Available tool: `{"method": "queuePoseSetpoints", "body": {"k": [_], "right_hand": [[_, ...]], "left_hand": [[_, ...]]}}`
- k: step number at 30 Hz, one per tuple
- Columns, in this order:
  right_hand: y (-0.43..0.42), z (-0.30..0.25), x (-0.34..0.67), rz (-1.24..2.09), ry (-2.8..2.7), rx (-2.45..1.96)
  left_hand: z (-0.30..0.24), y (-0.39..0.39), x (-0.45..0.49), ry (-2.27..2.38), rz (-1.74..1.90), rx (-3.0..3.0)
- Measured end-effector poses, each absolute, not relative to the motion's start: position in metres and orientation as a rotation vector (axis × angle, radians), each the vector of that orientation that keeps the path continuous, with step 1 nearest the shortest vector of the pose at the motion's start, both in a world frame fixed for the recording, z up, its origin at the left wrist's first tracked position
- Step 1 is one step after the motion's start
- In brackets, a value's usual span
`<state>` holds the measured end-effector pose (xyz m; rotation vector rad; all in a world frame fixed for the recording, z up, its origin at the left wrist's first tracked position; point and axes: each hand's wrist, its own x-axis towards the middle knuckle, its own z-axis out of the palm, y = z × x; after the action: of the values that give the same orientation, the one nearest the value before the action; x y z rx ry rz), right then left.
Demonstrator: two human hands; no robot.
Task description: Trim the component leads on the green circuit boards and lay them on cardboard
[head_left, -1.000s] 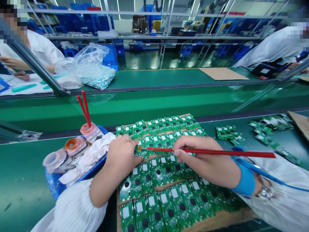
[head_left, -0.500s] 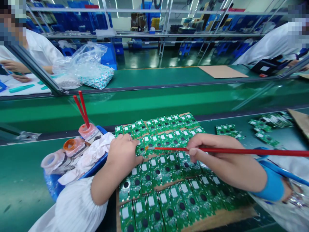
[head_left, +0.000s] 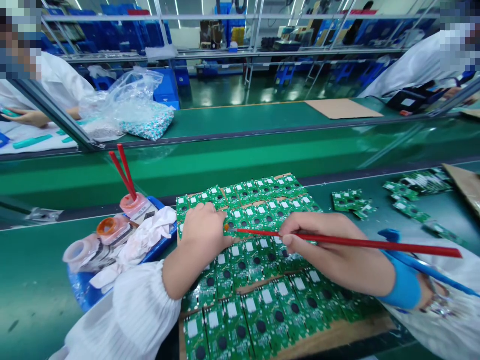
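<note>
Right hand [head_left: 330,257] pinches red brush [head_left: 412,247], tip at the circuit boards [head_left: 268,312] just beside left hand [head_left: 202,230]. Left hand lies on boards, can't tell if gripping. Blue tray [head_left: 79,287] with bottles [head_left: 112,227] sits left.

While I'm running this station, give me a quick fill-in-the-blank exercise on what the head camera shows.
1. The right hand holds a brush with a ____ handle.
2. The left hand rests on circuit boards coloured mostly ____.
3. The strap around the right wrist is ____.
4. The blue tray bears ____ open-topped bottles.

Missing words: red; green; blue; three.
</note>
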<state>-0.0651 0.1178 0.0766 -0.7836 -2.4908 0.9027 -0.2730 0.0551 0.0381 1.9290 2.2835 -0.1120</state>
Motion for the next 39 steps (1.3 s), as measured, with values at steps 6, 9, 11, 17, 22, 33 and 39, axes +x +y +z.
{"method": "queuePoseSetpoints", "body": {"k": [6, 9, 11, 17, 22, 33, 39], "right_hand": [[0.119, 0.081, -0.057, 0.904, -2.489, -0.807], [0.122, 0.085, -0.051, 0.882, -2.440, -0.837], [0.125, 0.087, -0.046, 0.853, -2.402, -0.863], [0.127, 0.088, -0.037, 0.835, -2.363, -0.831], [0.124, 0.084, -0.036, 0.865, -2.383, -0.682], [0.124, 0.069, -0.028, 1.001, -2.434, -0.642], [0.127, 0.075, -0.022, 1.016, -2.436, -0.725]], "left_hand": [[0.040, 0.059, -0.272, 2.279, -0.127, 1.936], [0.041, 0.059, -0.272, 2.277, -0.141, 1.932], [0.042, 0.058, -0.271, 2.276, -0.151, 1.929], [0.047, 0.061, -0.269, 2.271, -0.157, 1.929], [0.048, 0.069, -0.264, 2.257, -0.144, 1.961], [0.044, 0.083, -0.256, 2.188, -0.148, 2.024], [0.045, 0.083, -0.256, 2.181, -0.180, 2.046]]}}
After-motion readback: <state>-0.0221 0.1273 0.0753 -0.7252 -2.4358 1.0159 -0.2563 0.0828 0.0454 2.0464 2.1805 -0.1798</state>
